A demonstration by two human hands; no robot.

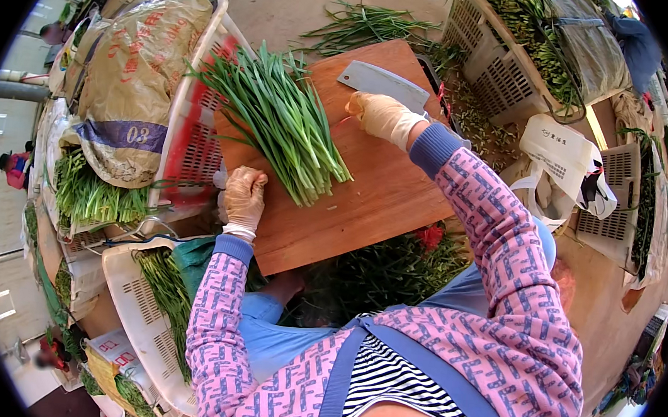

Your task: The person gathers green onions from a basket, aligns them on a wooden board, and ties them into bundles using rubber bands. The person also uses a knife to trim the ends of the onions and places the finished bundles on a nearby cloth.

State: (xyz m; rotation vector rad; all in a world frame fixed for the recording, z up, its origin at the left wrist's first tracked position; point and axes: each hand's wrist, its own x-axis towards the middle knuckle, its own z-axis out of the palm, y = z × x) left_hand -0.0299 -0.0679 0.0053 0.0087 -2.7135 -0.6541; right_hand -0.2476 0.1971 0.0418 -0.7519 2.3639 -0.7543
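Note:
A bundle of green, flat-leaved garlic chives point(293, 130) lies across a wooden board point(364, 193), its pale cut ends towards me. My right hand point(378, 117), in a thin translucent glove, is above the board to the right of the bundle. Its fingers are closed on what looks like a thin red tie point(341, 119). Just beyond that hand a cleaver point(383, 84) rests flat on the board, its handle largely hidden. My left hand point(244, 198), gloved too, is curled into a fist at the board's left edge; I see nothing in it, though its palm side is hidden.
Loose chives point(370, 28) lie on the floor beyond the board. At left stands a plastic crate point(187, 111) under a woven sack point(140, 78); another crate point(135, 316) holds greens. A crate of greens point(489, 62) and a white bag point(558, 154) are at right. Dark greens point(364, 274) lie below.

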